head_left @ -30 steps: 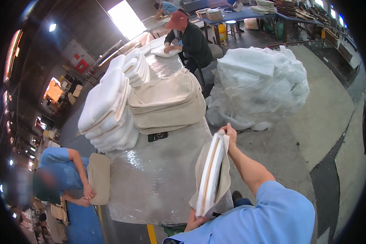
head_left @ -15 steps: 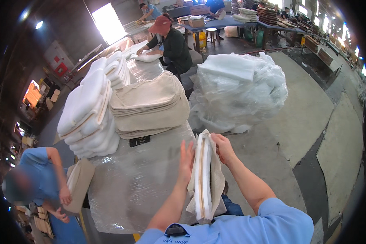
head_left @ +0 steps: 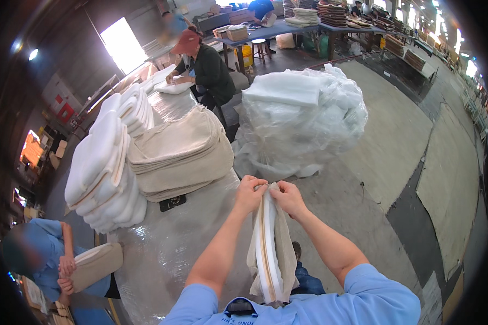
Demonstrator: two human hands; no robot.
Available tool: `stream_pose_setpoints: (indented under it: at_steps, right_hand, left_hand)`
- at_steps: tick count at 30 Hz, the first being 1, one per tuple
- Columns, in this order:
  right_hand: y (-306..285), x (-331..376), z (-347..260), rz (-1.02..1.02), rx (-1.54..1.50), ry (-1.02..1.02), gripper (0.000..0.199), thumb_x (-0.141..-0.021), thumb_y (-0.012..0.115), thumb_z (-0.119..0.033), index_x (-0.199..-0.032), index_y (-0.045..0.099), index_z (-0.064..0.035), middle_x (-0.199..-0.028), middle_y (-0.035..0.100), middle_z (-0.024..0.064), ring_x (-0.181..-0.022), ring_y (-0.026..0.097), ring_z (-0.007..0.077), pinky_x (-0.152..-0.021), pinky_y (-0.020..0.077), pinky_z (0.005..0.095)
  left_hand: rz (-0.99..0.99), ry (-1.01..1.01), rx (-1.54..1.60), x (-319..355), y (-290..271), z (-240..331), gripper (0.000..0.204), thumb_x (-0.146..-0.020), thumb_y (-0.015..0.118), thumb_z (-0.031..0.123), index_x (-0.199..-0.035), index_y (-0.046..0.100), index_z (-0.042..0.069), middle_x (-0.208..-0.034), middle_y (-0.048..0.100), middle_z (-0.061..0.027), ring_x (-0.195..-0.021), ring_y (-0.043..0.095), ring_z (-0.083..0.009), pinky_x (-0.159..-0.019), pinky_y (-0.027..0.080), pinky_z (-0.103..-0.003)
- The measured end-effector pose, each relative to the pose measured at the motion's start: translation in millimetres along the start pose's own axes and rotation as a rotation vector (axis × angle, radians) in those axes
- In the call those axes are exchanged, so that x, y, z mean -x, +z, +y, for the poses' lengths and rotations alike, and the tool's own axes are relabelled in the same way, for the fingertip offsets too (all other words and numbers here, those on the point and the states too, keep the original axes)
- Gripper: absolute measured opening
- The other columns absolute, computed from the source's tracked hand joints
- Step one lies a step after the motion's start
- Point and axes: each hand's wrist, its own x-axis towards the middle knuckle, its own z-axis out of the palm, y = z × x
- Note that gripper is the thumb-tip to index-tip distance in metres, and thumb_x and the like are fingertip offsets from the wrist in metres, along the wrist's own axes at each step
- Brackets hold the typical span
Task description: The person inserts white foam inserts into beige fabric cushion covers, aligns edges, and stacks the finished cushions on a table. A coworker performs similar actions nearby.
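Note:
Between my forearms a cushion stands on its edge: a white padded insert (head_left: 266,249) with a tan stripe along it, inside an open beige fabric cover (head_left: 285,254). My left hand (head_left: 250,195) pinches the cover's far end from the left. My right hand (head_left: 288,198) grips the same end from the right, its fingers close to the left ones. The cover's sides gape apart around the insert, towards my body. Fingertips and cloth overlap, so the exact hold is partly hidden.
On the plastic-covered table (head_left: 162,260) lie a stack of beige covers (head_left: 181,151), white padded inserts (head_left: 100,162) and a small black object (head_left: 173,202). A plastic-wrapped white bundle (head_left: 303,119) stands beyond. A co-worker (head_left: 43,254) holds a beige cushion at left; another person (head_left: 206,70) works farther back.
My left hand has gone from flat beside the cushion to pinching the cover's far end. My right hand has closed in beside it. The left co-worker's hands have come together at their cushion.

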Motion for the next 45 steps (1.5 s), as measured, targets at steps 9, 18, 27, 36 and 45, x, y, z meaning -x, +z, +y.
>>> stream_pose_setpoints:
  at_steps: [9, 18, 27, 36, 45]
  right_hand:
    - [-8, -14, -14, -0.339, 0.161, 0.231, 0.035, -0.102, 0.065, -0.035, -0.099, 0.075, -0.0015, -0.084, 0.069, 0.0038, -0.078, 0.060, 0.0128, -0.071, 0.0497, 0.0341]
    - [-3, -21, -25, -0.489, 0.625, -0.298, 0.045, -0.106, 0.055, -0.036, -0.084, 0.066, 0.0016, -0.087, 0.068, 0.0244, -0.086, 0.067, 0.0445, -0.078, 0.0520, 0.0520]
    - [2, -14, -19, -0.551, 0.600, -0.470, 0.038, -0.106, 0.057, -0.033, -0.083, 0.061, -0.0024, -0.085, 0.064, 0.0176, -0.080, 0.064, 0.0397, -0.073, 0.0499, 0.0517]
    - [16, -77, 16, -0.380, -0.323, -0.035, 0.038, -0.112, 0.052, -0.035, -0.131, 0.064, -0.0049, -0.125, 0.063, 0.0025, -0.115, 0.056, 0.0135, -0.104, 0.0445, 0.0329]
    - [23, -77, 36, -0.434, -0.393, 0.092, 0.041, -0.113, 0.047, -0.038, -0.131, 0.063, -0.0049, -0.127, 0.062, 0.0052, -0.116, 0.055, 0.0129, -0.105, 0.0436, 0.0316]
  left_hand:
    - [0.234, -0.020, 0.156, 8, 23, -4, 0.016, -0.100, 0.068, 0.015, -0.095, 0.064, 0.000, -0.103, 0.062, -0.0097, -0.096, 0.060, -0.0226, -0.089, 0.048, -0.033]
    - [0.340, -0.113, 0.470, 17, 34, -16, 0.017, -0.106, 0.059, 0.011, -0.091, 0.060, 0.002, -0.112, 0.061, -0.0078, -0.103, 0.055, -0.0170, -0.097, 0.045, -0.031]
    - [0.417, -0.135, 0.582, 32, 33, -14, 0.018, -0.107, 0.057, 0.010, -0.090, 0.057, 0.003, -0.110, 0.061, -0.0064, -0.101, 0.054, -0.0154, -0.095, 0.045, -0.030]
    - [0.436, -0.126, 0.470, 31, 25, -5, 0.017, -0.105, 0.060, 0.010, -0.090, 0.056, 0.003, -0.106, 0.062, -0.0087, -0.098, 0.057, -0.0193, -0.092, 0.047, -0.032]
    - [0.301, -0.134, 0.573, 33, 12, -14, 0.013, -0.102, 0.061, 0.002, -0.113, 0.067, 0.003, -0.114, 0.063, -0.0072, -0.096, 0.060, -0.0149, -0.088, 0.050, -0.029]
